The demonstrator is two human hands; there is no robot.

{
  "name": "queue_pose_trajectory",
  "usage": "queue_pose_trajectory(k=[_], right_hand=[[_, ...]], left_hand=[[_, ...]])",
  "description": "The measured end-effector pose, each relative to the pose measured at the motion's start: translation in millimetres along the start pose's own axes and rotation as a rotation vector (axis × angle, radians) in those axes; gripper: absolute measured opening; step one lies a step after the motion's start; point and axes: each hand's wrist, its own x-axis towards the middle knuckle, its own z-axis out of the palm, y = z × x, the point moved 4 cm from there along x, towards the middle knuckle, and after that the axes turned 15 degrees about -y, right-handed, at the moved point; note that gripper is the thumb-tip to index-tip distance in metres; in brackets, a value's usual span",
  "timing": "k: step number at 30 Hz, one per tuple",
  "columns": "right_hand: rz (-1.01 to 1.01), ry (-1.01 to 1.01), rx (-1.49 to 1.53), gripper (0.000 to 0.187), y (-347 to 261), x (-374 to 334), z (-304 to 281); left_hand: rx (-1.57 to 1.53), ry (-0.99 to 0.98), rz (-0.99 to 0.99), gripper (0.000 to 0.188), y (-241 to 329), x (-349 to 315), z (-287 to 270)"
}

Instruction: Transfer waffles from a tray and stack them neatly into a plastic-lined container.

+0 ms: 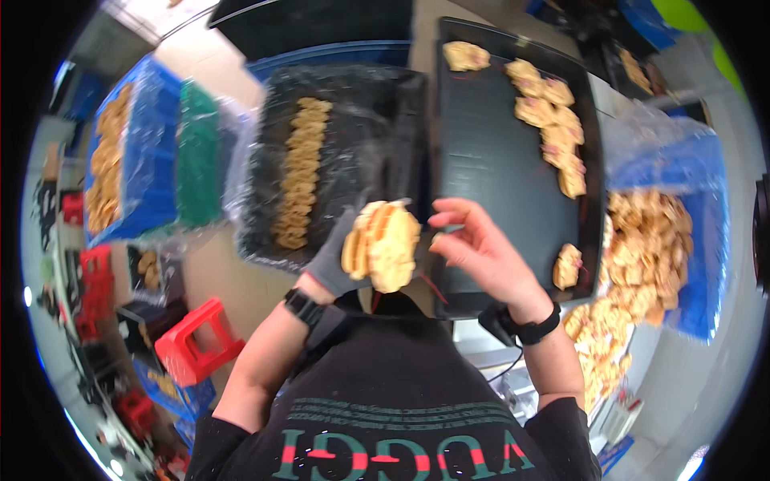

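Observation:
My left hand (335, 255), in a grey glove, is closed round a stack of flat yellow biscuit-like pieces (393, 244) standing side by side on edge. Just right of the stack, my bare right hand (477, 240) has its thumb and fingers apart, with nothing seen between them. It hovers over the near left part of a black tray (505, 176). Similar yellow pieces (553, 112) with reddish spots lie along that tray's right side, and a single piece (568, 267) sits near its lower right corner. What the pieces are exactly, I cannot tell.
Left of the tray stands a plastic-lined black crate (361, 104) with a row of pieces (303, 176) on edge. Blue bins (706, 200) of loose pieces stand far right and left. A heap (601, 345) lies right of my forearm. A red stool (196, 345) stands lower left.

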Motion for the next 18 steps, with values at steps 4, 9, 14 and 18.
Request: queue_pose_trajectory(k=[4,9,14,18], right_hand=[[0.039,0.462,-0.323,0.033,3.4,-60.4,-130.5],[0.657,0.749,-1.033,0.040,58.6,-168.9,-234.3],[0.965,0.611,-1.005,0.085,120.5,-170.4,-224.3],[1.047,0.588,-1.098,0.090,124.5,-167.9,-226.3]], left_hand=[[1.451,0.170,-0.126,0.057,28.3,-19.0,-19.3],[1.676,0.437,-0.396,0.059,39.9,-57.2,-54.5],[2.052,0.414,-0.512,0.068,42.3,-71.6,-46.8],[2.081,0.464,-0.367,0.065,42.5,-82.5,-39.6]])
